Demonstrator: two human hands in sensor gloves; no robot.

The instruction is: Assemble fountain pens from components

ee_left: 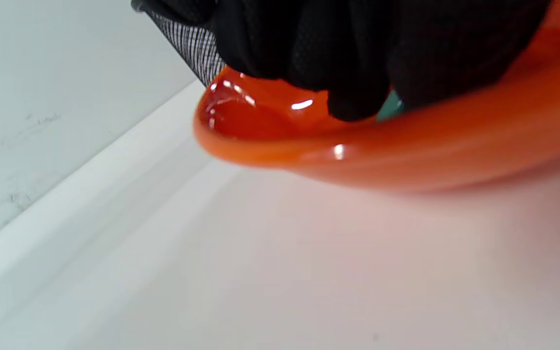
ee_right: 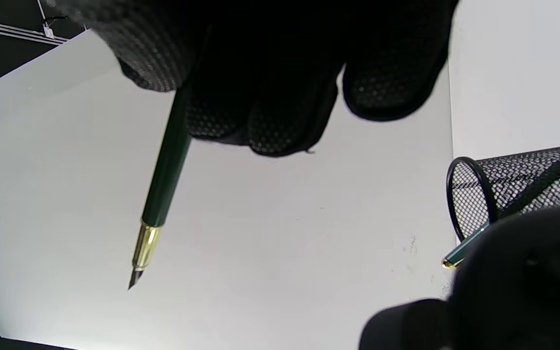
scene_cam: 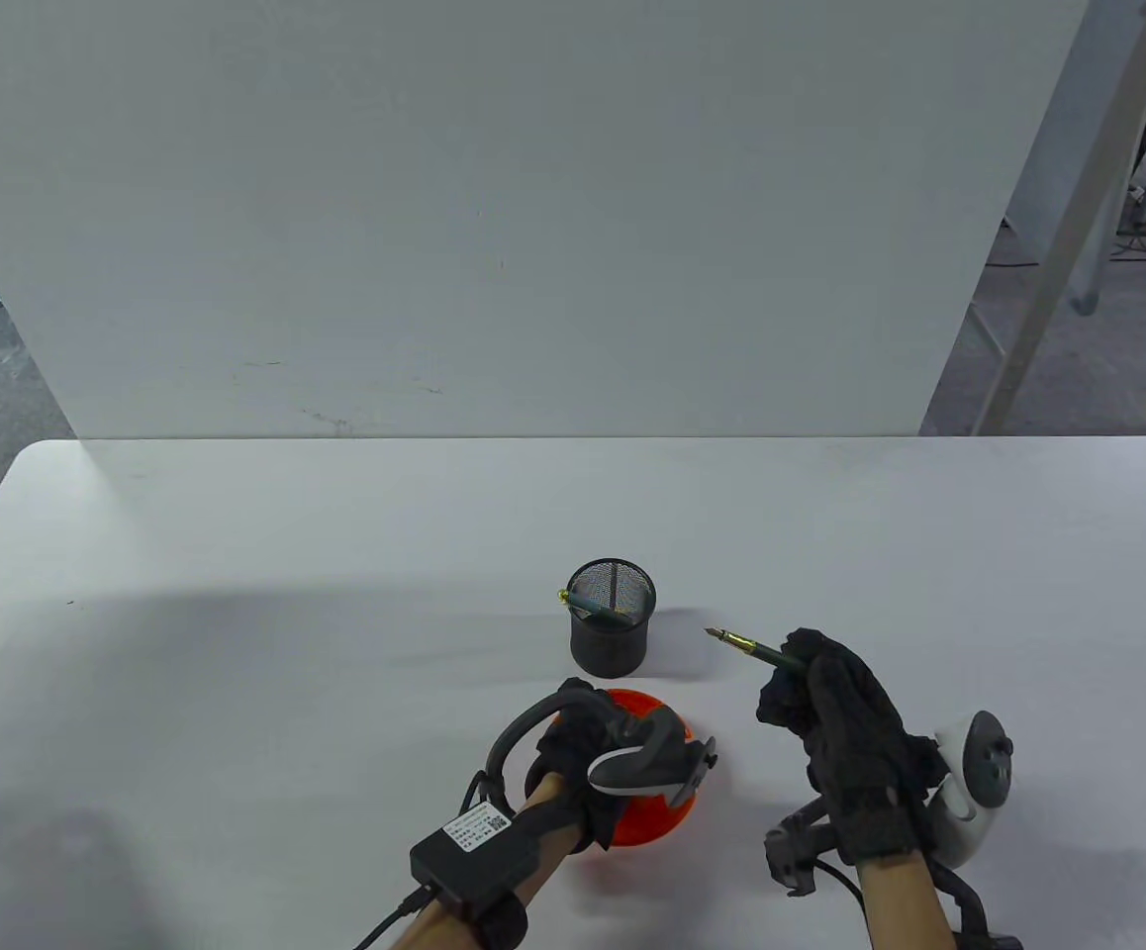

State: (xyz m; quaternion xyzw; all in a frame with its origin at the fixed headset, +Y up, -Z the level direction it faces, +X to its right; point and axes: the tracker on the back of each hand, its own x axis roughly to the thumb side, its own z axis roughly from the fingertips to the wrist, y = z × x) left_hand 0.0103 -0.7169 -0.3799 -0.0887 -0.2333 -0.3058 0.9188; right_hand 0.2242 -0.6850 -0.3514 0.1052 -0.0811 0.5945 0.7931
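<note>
Centrally, toward the near edge of the white table, my left hand reaches down into an orange bowl. In the left wrist view its gloved fingertips are bunched together inside the bowl's glossy rim, with a sliver of teal part showing just beside them; whether they actually grip that part I cannot tell.

My right hand is raised to the right of the bowl, well apart from the left. Its fingers are closed around a dark green pen body, gold collar and nib exposed and pointing away toward the table's far left.

A black mesh pen cup stands upright just beyond the bowl, between the two hands. One finished green pen with a gold end lies tilted inside it, its tip overhanging the cup's left rim.

A white upright board stands along the table's far edge.
</note>
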